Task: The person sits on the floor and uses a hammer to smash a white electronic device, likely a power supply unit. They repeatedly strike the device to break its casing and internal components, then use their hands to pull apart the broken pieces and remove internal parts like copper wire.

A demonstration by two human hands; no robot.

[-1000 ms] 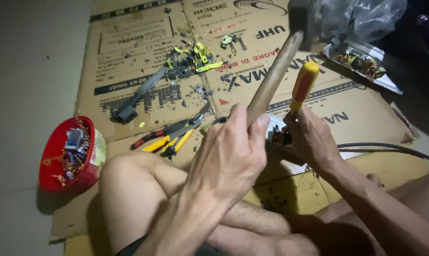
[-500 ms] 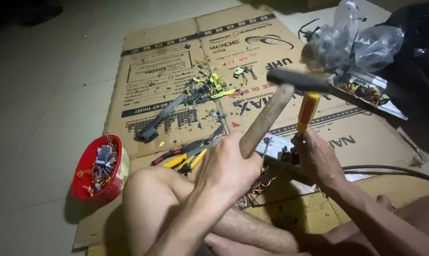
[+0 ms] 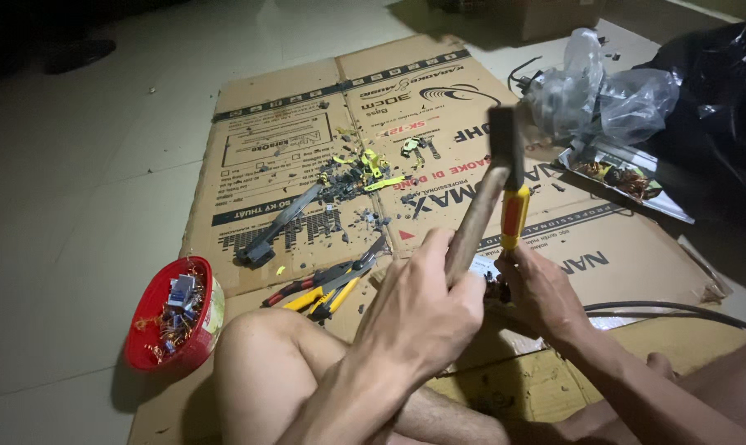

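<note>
Left hand [image 3: 422,309] is clenched around the wooden hammer [image 3: 486,202], head raised just above the yellow-and-red screwdriver [image 3: 513,216], which the right hand [image 3: 542,292] grips upright. Beyond both hands lies one flattened printed cardboard box [image 3: 307,107]; left of them, one red bowl [image 3: 154,317] and two pliers [image 3: 327,288].

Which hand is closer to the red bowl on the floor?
Left. The left hand, gripping the hammer, is on the red bowl's side; the right hand, holding the screwdriver, is farther away beyond it.
</note>
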